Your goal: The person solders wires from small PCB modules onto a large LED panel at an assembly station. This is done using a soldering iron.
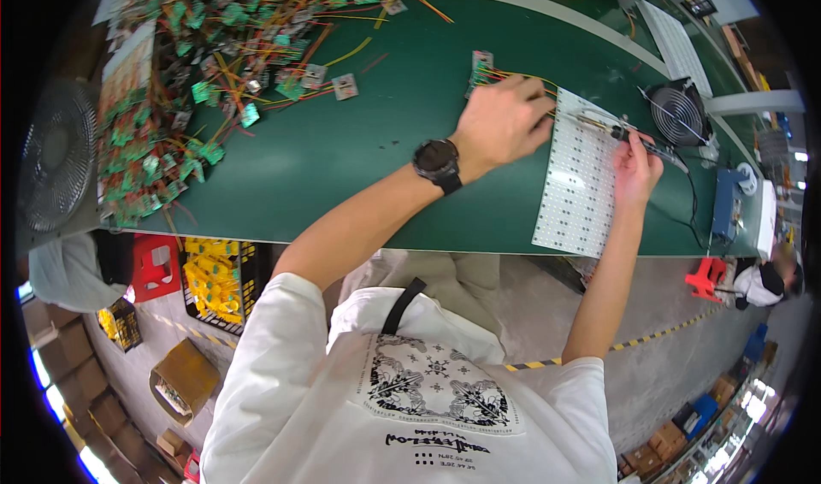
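Observation:
My left hand (505, 123), with a black watch on its wrist, is closed over thin red and yellow wires (523, 77) at the left edge of a white board. A small green and silver circuit board (481, 67) lies at the wires' other end. In my right hand (638, 169) is a soldering iron (643, 141), gripped like a pen, its tip pointing left over the white board's far part. That white board (575, 185) carries rows of small dark dots and lies on the green table. My left fingertips are partly hidden and slightly blurred.
Wired circuit boards (248, 48) are heaped at the far left of the table (342, 176). A small black fan (678, 115), a blue box (727, 203) and a wire spool (747, 179) stand at right. The iron's cable (694, 202) trails there. A large fan (58, 159) is at left.

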{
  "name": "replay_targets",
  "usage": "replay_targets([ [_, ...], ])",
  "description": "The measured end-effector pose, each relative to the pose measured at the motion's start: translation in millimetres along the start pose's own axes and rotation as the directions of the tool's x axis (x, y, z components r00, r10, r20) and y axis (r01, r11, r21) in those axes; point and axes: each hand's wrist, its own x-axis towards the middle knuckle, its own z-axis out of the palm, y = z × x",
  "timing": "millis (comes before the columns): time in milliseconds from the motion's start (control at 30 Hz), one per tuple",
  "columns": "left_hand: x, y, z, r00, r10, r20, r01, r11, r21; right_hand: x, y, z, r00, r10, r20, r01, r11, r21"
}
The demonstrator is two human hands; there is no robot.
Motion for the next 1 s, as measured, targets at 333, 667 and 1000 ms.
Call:
replay_targets([
  [333,-50,-11,-127,0.898,-0.358,-0.256,0.437,0.789,0.432,0,0,-8,1.0,0.004,0.012,-0.004,1.0,0.001],
  [667,-55,-77,-172,0.811,-0.584,-0.02,0.468,0.63,0.62,-1,-2,-5,1.0,0.006,0.015,-0.006,1.0,-0.006],
  [1000,-89,-19,-215,0.581,-0.774,0.252,0.781,0.442,-0.441,-3,-3,-6,1.0,-0.002,0.011,0.003,1.0,-0.015],
])
